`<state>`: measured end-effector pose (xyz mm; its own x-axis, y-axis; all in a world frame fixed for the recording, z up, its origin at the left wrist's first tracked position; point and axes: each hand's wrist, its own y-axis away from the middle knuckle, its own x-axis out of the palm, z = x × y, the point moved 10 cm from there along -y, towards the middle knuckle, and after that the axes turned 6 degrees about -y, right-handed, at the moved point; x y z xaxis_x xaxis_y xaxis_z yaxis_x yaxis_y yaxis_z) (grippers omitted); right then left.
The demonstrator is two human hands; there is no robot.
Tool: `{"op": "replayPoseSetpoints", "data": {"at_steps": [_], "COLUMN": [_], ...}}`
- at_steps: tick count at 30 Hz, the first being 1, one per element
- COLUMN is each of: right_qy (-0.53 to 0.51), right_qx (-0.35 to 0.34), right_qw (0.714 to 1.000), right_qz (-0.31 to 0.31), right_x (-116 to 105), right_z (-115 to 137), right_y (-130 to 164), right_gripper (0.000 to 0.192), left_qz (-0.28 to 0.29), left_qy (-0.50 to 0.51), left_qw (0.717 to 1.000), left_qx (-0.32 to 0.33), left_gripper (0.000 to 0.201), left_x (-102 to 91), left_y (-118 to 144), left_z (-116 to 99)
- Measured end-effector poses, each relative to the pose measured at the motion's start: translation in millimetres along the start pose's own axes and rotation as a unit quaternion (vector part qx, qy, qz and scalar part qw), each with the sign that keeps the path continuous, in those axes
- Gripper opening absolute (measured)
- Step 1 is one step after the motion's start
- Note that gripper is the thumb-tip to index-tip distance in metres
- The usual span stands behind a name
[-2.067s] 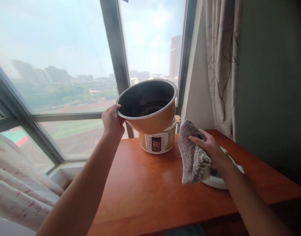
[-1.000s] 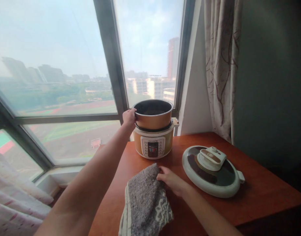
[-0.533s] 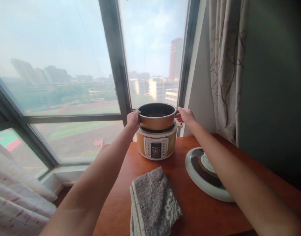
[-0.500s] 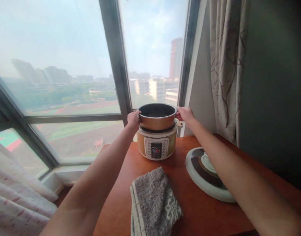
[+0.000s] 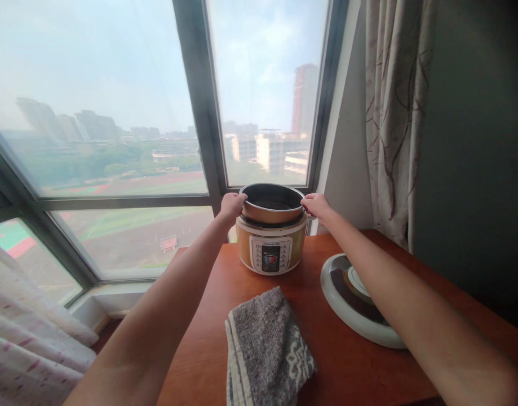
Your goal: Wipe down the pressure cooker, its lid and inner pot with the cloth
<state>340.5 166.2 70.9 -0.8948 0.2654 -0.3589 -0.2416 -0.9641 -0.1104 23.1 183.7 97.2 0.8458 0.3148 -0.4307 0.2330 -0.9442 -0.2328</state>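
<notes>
The pot (image 5: pixel 272 204) sits partly down in the cooker (image 5: pixel 271 245) at the back of the desk (image 5: pixel 335 361), its rim above the cooker's top. The left hand (image 5: pixel 232 204) grips the rim on one side, the right hand (image 5: pixel 316 204) on the other (both closed on it). A towel (image 5: pixel 267 349) lies nearer, the lid (image 5: pixel 352 301) to its right.

Grey towel (image 5: pixel 268 344) — lid (image 5: pixel 355 301) beside
</notes>
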Motion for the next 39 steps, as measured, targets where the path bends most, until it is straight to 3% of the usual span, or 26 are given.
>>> {"op": "replayPoseSetpoints", "data": {"at_steps": [6,14,18,23,33,39], "right_qy": [0.086,0.190,0.227,0.264,0.326,0.334], "right_qx": [-0.036,-0.055,-0.057,-0.059,-0.079,-0.084], "right_qw": [0.995,0.980,0.972,0.963,0.941,0.938], "right_qz": [-0.036,-0.039,-0.031,-0.022,0.042,0.041], "right_x": [-7,-1,1,3,12,8], "right_z": [8,3,0,4,15,16], "right_y": [-1,-4,-4,1,3,18], "right_gripper": [0.013,0.025,0.034,0.032,0.025,0.026], "left_qz": [0.016,0.057,0.072,0.078,0.074,0.068], "left_qy": [-0.208,-0.344,-0.376,-0.395,-0.374,-0.345], "left_qw": [0.977,0.935,0.921,0.914,0.923,0.935], "left_qx": [0.051,0.067,0.069,0.061,0.059,0.055], "left_gripper": [0.025,0.027,0.030,0.032,0.031,0.032], "left_x": [-12.6,-4.4,-4.4,-4.8,-13.7,-15.5], "left_y": [-6,4,9,11,38,49], "left_z": [-7,3,5,5,3,3]}}
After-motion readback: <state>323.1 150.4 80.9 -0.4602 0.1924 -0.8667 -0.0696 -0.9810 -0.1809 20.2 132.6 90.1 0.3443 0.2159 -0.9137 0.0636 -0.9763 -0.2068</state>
